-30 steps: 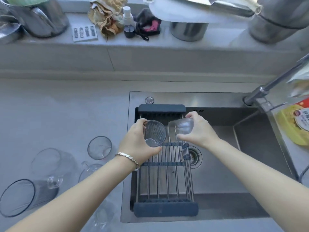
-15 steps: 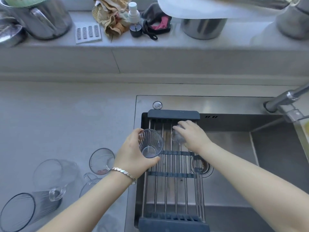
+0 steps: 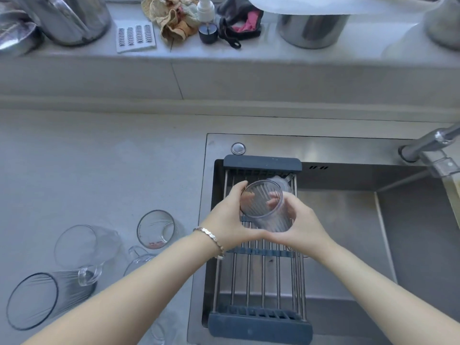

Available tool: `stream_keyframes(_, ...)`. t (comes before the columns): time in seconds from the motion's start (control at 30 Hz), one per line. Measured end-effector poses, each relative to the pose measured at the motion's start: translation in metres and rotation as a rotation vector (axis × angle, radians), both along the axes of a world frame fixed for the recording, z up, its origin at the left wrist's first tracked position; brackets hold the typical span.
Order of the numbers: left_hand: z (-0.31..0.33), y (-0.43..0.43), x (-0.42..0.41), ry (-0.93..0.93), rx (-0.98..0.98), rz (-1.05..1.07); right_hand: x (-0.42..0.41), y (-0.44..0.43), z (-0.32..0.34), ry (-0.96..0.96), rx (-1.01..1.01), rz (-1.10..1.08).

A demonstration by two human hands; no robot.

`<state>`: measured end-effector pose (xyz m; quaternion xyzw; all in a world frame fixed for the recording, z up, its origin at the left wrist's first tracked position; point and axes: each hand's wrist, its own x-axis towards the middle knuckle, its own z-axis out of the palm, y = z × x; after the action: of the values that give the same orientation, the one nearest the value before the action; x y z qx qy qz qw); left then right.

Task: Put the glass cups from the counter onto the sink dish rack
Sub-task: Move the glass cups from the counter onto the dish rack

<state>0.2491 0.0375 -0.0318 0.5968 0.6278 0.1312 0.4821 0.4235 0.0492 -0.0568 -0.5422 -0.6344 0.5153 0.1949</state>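
Now, head view | both hands, left hand (image 3: 227, 217) and right hand (image 3: 302, 226), cup a ribbed glass (image 3: 267, 207) over the rack (image 3: 261, 277) | one cup (image 3: 280, 181) already at rack's far end | several glasses (image 3: 155, 229) left of rack wait on counter (image 3: 99, 170)

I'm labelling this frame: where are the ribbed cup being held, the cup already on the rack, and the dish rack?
ribbed cup (image 3: 267, 210): head view, its clear side wall.
cup on the rack (image 3: 280, 181): head view, its body.
dish rack (image 3: 261, 162): head view, far dark end bar.
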Motion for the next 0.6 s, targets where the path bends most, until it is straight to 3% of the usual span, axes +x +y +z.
stream_keyframes(0.13, -0.04, 0.017, -0.017, 0.782, -0.002, -0.572, 0.02, 0.01, 0.004, -0.178, -0.018, -0.131)
stream_keyframes(0.2, -0.058, 0.023, -0.022, 0.961, 0.013, -0.772, 0.024, 0.019, 0.008, -0.276, -0.027, -0.138)
stream_keyframes(0.3, -0.07, 0.029, -0.026, 1.043, 0.027, -0.866, 0.017, 0.032, 0.015, -0.347, 0.006, -0.084)
stream_keyframes(0.6, -0.067, 0.02, -0.031, 1.018, -0.014, -0.758, -0.052, 0.064, -0.002, -0.667, 0.269, 0.326)
